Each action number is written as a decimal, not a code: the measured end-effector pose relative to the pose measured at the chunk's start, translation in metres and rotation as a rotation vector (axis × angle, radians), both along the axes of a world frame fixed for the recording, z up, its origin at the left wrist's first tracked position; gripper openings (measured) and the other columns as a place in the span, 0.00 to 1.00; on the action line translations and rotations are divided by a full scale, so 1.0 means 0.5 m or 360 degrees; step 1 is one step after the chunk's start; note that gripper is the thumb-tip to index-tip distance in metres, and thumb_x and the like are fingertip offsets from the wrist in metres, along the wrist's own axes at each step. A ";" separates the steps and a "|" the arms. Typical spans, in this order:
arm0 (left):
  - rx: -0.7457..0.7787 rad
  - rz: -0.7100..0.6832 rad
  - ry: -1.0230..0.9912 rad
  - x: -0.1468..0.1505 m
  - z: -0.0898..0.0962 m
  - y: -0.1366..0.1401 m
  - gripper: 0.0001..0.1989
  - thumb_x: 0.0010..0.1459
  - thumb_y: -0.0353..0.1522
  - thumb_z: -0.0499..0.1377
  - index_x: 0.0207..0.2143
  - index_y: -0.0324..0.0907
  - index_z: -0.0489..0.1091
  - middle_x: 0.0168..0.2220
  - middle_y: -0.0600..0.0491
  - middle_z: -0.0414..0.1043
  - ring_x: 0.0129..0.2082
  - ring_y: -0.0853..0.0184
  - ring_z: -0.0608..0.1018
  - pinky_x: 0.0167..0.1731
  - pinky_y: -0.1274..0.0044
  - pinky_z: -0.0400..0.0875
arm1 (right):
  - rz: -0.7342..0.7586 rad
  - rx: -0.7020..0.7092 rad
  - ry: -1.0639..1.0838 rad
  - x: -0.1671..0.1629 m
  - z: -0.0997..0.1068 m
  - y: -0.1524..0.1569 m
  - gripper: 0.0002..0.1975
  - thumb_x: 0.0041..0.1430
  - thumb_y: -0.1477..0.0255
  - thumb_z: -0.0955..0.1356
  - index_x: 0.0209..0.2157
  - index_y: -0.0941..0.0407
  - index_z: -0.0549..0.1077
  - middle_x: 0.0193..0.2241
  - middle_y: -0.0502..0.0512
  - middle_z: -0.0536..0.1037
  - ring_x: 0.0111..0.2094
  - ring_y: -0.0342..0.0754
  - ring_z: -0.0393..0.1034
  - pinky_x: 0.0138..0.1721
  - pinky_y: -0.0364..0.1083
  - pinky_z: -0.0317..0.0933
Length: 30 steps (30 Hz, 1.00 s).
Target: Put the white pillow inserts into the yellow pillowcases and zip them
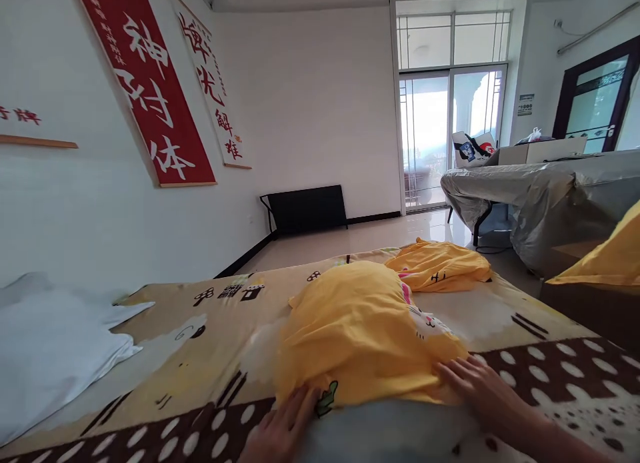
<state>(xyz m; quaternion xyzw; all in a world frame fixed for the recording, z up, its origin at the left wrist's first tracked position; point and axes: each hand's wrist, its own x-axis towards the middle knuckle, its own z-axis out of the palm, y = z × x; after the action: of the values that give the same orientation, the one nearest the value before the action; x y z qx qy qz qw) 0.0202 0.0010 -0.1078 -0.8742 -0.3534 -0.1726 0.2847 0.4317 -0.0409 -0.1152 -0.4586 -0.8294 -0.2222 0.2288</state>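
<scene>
A yellow pillowcase [360, 323] with a white cat face and a pink print lies puffed up in front of me, bulging over something soft. From under its near edge shows a plain grey-white surface [385, 430], apparently the end of a pillow. My left hand [285, 423] is closed on the near left corner of the pillowcase, beside a small green print. At the near right corner my right hand [477, 386] has its fingers curled on the yellow cloth. The undersides of both hands are hidden.
A patterned blanket [165, 356] covers the surface. Behind lies another yellow cloth [440, 266] marked "Hi"; at left, a white cloth item [55, 356]. More yellow fabric [605, 250] rests at right on a box. Beyond stand a plastic-covered table [540, 183] and a black folded panel [307, 210].
</scene>
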 end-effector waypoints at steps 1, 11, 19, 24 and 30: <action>-0.0011 -0.0023 0.0006 -0.004 0.025 -0.007 0.43 0.48 0.14 0.43 0.66 0.48 0.46 0.49 0.49 0.74 0.44 0.65 0.78 0.38 0.79 0.72 | 0.0007 -0.0047 -0.0005 0.011 0.018 -0.006 0.23 0.52 0.85 0.59 0.48 0.57 0.69 0.39 0.57 0.79 0.37 0.49 0.74 0.37 0.47 0.64; 0.0333 -0.0390 0.0268 -0.034 0.236 -0.076 0.21 0.56 0.18 0.46 0.48 0.41 0.66 0.40 0.47 0.76 0.37 0.66 0.78 0.35 0.79 0.71 | -0.0062 -0.0241 0.0045 0.113 0.227 0.013 0.13 0.61 0.75 0.60 0.38 0.54 0.75 0.35 0.57 0.80 0.36 0.51 0.73 0.38 0.47 0.59; 0.0244 -0.0090 0.0106 -0.066 0.399 0.056 0.15 0.61 0.30 0.47 0.39 0.44 0.73 0.38 0.50 0.77 0.40 0.61 0.76 0.40 0.72 0.66 | -0.0373 -0.0305 0.0448 0.138 0.317 0.191 0.15 0.63 0.67 0.59 0.36 0.53 0.76 0.36 0.54 0.79 0.38 0.52 0.72 0.37 0.45 0.57; -0.0271 0.0453 -0.0327 -0.029 0.474 0.237 0.18 0.63 0.38 0.44 0.34 0.44 0.73 0.38 0.51 0.76 0.41 0.62 0.74 0.40 0.74 0.65 | -0.0548 -0.0382 0.0593 0.109 0.360 0.363 0.17 0.63 0.68 0.57 0.28 0.55 0.73 0.31 0.55 0.77 0.33 0.47 0.69 0.32 0.44 0.55; -0.0241 0.0809 -0.0464 0.039 0.414 0.418 0.18 0.61 0.31 0.44 0.32 0.38 0.74 0.37 0.42 0.75 0.42 0.53 0.75 0.41 0.66 0.65 | -0.0786 -0.0487 0.0610 0.055 0.321 0.512 0.12 0.64 0.67 0.61 0.33 0.59 0.72 0.35 0.55 0.75 0.37 0.47 0.69 0.40 0.48 0.61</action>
<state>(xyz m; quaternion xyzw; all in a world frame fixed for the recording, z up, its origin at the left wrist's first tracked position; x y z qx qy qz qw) 0.0398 0.2100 0.0995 -0.7425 -0.6098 -0.1926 0.1992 0.4592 0.2152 0.0453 -0.7079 -0.6590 -0.0538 0.2484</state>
